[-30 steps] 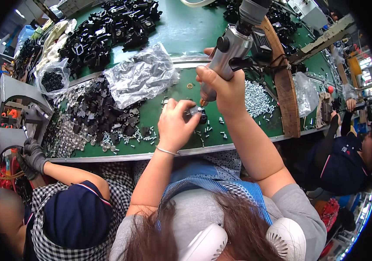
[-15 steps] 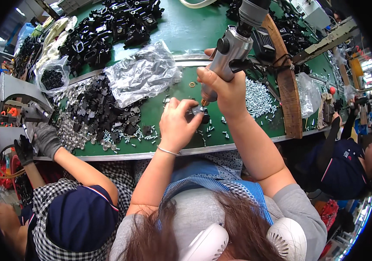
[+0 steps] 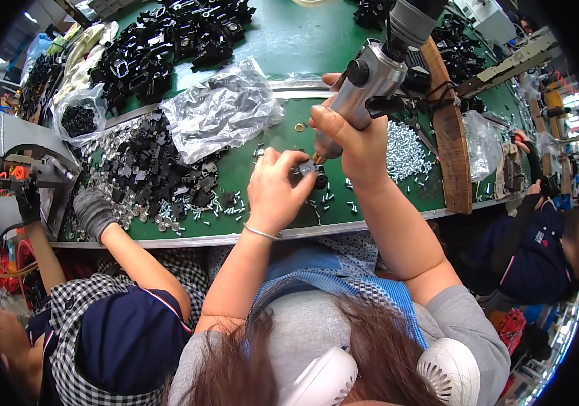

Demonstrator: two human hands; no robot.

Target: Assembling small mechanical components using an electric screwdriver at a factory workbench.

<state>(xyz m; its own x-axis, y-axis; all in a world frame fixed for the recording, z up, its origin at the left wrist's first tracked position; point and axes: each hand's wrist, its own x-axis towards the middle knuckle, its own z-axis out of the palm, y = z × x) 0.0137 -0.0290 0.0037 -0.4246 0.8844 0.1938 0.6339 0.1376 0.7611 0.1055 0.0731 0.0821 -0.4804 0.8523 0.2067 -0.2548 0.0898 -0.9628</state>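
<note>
A silver power screwdriver (image 3: pixel 368 86) hangs at a slant from a thick grey fitting, and my right hand (image 3: pixel 364 152) is wrapped round its body. Its brass-coloured tip meets the top of a small black part (image 3: pixel 320 177). My left hand (image 3: pixel 274 186) pinches that part against the green table (image 3: pixel 262 223), thumb and fingers closed about it, so much of it is hidden. Loose silver screws (image 3: pixel 408 157) lie in a heap right of my right hand. A small brass ring (image 3: pixel 299 127) rests beyond my left hand.
Left of my hands are a crumpled clear plastic bag (image 3: pixel 225 111), flat black pieces (image 3: pixel 144 155) and round silver pieces (image 3: pixel 110 193). Black parts (image 3: pixel 188 34) pile up farther back. A curved wooden board (image 3: pixel 453 155) stands at right. A co-worker's gloved hand (image 3: pixel 93 211) is at far left.
The screwdriver's upper body has tilted slightly right while its tip stays at the black part. My left hand has barely moved. The left co-worker's gloved hand has shifted toward the silver pieces.
</note>
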